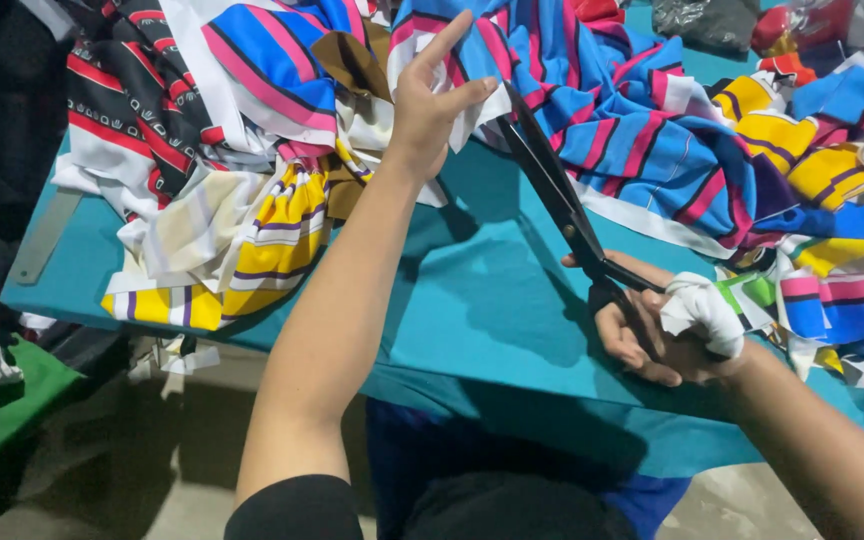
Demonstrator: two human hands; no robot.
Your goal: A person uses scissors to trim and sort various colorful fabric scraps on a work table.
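Now left hand [430,100] pinching striped fabric [592,90]; right hand [657,335] clamped on scissors [562,200].

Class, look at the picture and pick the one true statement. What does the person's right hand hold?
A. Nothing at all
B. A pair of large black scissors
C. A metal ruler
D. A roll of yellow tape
B: the right hand, its thumb wrapped in white cloth, grips the handles of the black scissors, whose blades point up toward the striped blue and pink fabric that the left hand holds.
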